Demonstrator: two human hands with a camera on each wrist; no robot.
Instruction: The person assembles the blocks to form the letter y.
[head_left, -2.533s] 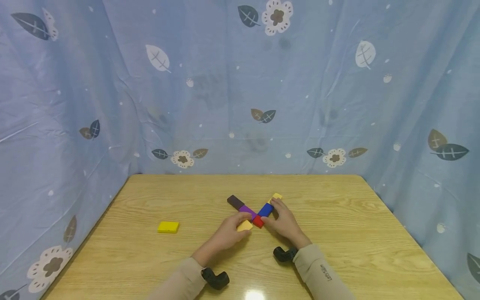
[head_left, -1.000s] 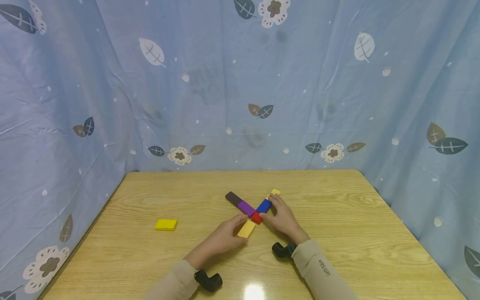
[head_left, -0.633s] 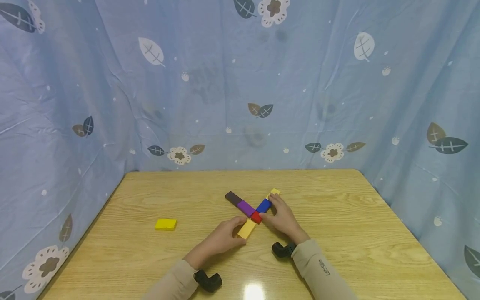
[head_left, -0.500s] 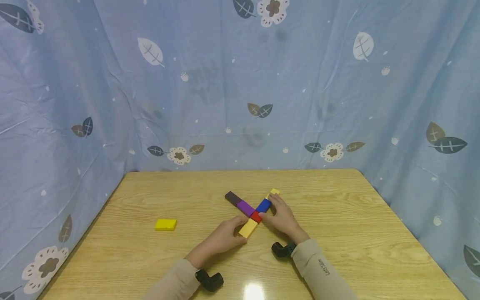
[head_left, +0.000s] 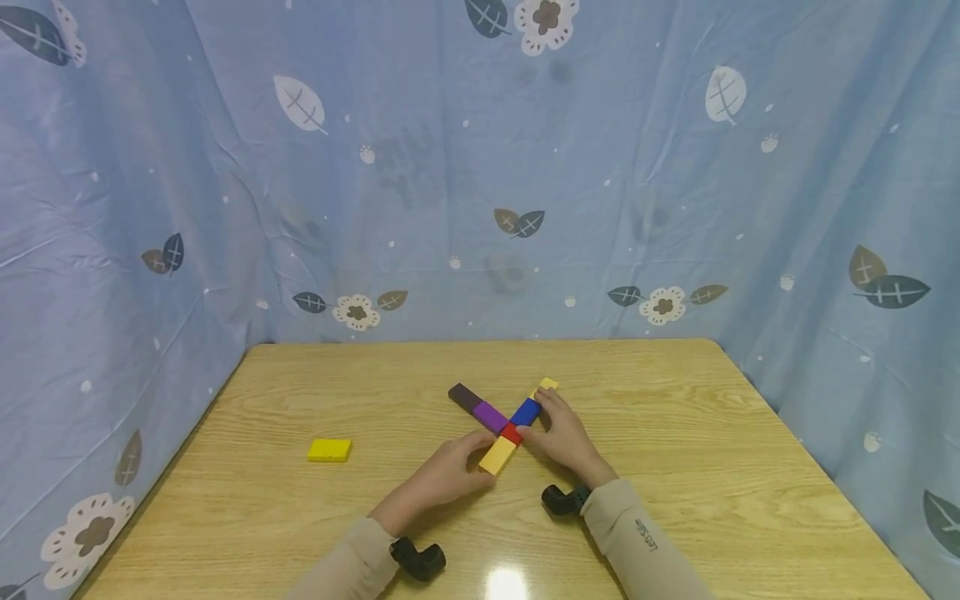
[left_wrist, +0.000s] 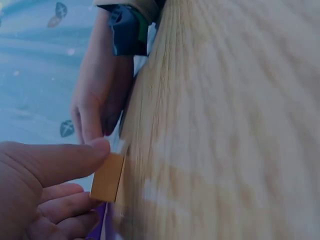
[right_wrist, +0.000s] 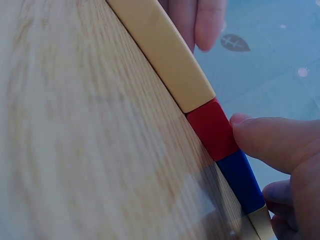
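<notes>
Between thumb and fingers my left hand [head_left: 446,475] holds a pale yellow wooden block [head_left: 498,456] flat on the table. Its far end meets a red block [head_left: 512,433]. Beyond the red one, in the same slanting line, lie a blue block [head_left: 526,412] and a second pale yellow block [head_left: 547,384]. My right hand [head_left: 562,442] spans these, its thumb [right_wrist: 260,137] against the red block and its fingertips at the far pale yellow one. A purple block [head_left: 490,417] and a dark brown block [head_left: 465,397] branch off to the far left from the red block.
A bright yellow block [head_left: 330,450] lies apart on the left of the wooden table [head_left: 675,467]. A blue patterned curtain [head_left: 420,167] hangs behind the table and along both sides. Black curved devices [head_left: 567,500] sit at both wrists.
The left hand's pale yellow block has been turned and shifted, and now sits end to end with the red block. The right hand has stayed almost still. The head view tilted slightly.
</notes>
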